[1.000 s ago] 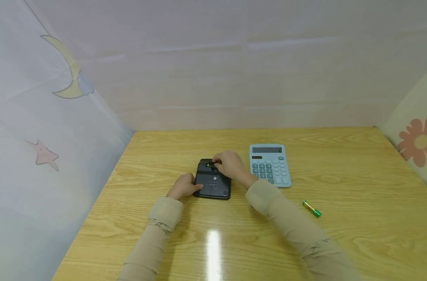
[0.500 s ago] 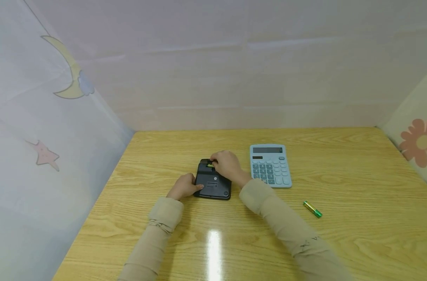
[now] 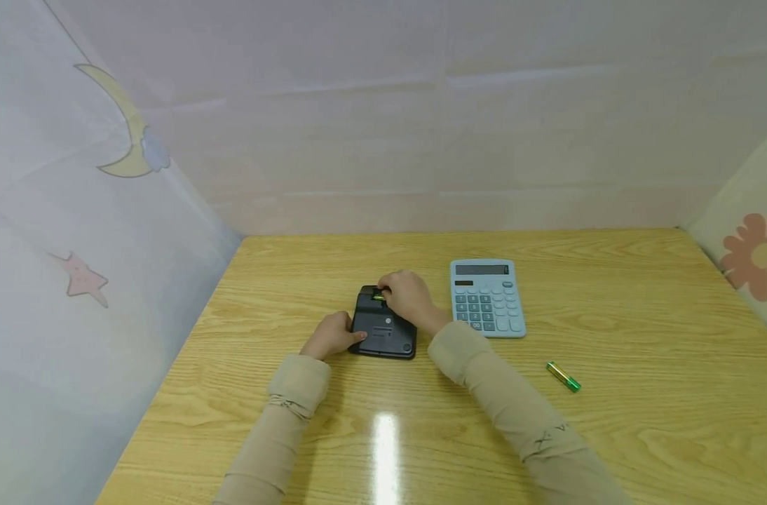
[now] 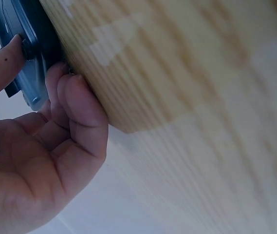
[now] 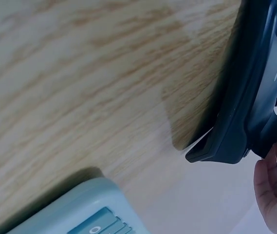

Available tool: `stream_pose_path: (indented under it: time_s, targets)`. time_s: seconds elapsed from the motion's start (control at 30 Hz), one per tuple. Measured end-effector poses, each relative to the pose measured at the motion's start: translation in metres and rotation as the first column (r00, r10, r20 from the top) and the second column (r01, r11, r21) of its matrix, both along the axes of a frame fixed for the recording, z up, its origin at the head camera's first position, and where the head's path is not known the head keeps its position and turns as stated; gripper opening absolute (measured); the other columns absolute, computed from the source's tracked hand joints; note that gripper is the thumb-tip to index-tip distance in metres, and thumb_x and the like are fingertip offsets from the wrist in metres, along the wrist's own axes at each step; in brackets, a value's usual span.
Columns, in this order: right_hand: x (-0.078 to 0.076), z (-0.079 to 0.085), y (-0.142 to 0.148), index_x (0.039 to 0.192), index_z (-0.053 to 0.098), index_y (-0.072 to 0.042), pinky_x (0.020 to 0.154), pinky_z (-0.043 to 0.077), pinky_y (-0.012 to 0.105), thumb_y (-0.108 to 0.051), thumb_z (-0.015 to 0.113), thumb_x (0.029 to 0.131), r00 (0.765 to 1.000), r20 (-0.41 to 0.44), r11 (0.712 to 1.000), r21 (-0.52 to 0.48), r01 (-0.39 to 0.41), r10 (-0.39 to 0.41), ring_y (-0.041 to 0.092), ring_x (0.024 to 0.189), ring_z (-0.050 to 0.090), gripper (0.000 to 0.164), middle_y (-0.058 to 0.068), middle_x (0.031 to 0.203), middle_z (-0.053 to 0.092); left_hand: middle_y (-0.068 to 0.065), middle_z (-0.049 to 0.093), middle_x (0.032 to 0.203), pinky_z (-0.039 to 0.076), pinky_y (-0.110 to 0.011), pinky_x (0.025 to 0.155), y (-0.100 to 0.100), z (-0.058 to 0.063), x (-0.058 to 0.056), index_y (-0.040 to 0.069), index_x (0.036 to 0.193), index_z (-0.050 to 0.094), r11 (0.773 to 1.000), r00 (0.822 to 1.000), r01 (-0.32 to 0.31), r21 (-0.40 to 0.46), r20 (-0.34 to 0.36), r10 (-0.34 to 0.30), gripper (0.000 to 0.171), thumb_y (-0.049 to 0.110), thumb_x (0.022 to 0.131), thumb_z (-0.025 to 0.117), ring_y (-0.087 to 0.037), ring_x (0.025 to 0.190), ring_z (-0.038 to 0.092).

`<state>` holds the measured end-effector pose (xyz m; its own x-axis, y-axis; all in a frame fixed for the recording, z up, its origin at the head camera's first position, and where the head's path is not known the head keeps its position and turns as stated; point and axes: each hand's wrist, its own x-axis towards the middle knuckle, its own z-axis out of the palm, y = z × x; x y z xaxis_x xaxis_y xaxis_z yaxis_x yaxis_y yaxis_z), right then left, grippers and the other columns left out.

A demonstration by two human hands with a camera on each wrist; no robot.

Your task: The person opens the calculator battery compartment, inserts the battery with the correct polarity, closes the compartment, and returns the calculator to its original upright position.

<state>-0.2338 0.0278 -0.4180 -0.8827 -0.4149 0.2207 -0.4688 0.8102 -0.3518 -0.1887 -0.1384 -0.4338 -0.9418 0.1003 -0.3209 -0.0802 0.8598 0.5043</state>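
A black calculator point(image 3: 383, 335) lies face down on the table, its battery slot uncovered near the far end. Part of a green-and-gold battery point(image 3: 378, 297) shows in that slot. My left hand point(image 3: 329, 335) grips the calculator's left edge, thumb on its back and fingers curled at the side, as the left wrist view also shows. With bent fingers, my right hand point(image 3: 409, 298) pinches at the battery from the right; the fingertips hide its other end. In the right wrist view, those fingers point(image 5: 270, 180) meet the calculator's raised end, and the battery itself is hidden.
A light blue calculator point(image 3: 487, 298) lies face up just right of my right hand. Farther right and nearer me is a loose green-and-gold battery point(image 3: 563, 376). The wooden table point(image 3: 642, 315) ends at a printed cloth backdrop point(image 3: 434, 140) behind and at both sides.
My right hand and forearm have shifted slightly left at the battery slot, and the battery now looks lower and flatter in it. The left hand keeps its grip on the black calculator.
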Motion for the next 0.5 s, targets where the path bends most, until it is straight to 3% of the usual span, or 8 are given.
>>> stream_pose_path:
  time_s: [0.37,0.5]
  targets:
    - [-0.0015,-0.0049,-0.0003,0.097,0.071,-0.007,0.081,0.048,0.036,-0.007,0.062,0.085,1.000,0.013,1.000,-0.026,-0.011,0.011,0.022,0.093,0.061,0.015,0.006,0.098,0.067,-0.008,0.050,0.068,0.037,-0.030,0.052,-0.0031,-0.0092,-0.0053,0.002,0.078,0.053,1.000,1.000,0.013,0.010,0.009,-0.014,0.031,0.029,0.084,0.067,-0.020,0.059,0.046]
    - [-0.0020,-0.0061,-0.0006,0.099,0.070,-0.007,0.082,0.047,0.036,-0.007,0.062,0.086,1.000,0.023,1.000,-0.021,-0.015,0.016,0.022,0.094,0.060,0.016,0.007,0.099,0.067,-0.008,0.052,0.070,0.037,-0.030,0.054,-0.0020,-0.0058,-0.0039,0.002,0.079,0.054,1.000,1.000,-0.004,0.018,0.017,0.003,0.027,0.025,0.084,0.066,-0.021,0.060,0.047]
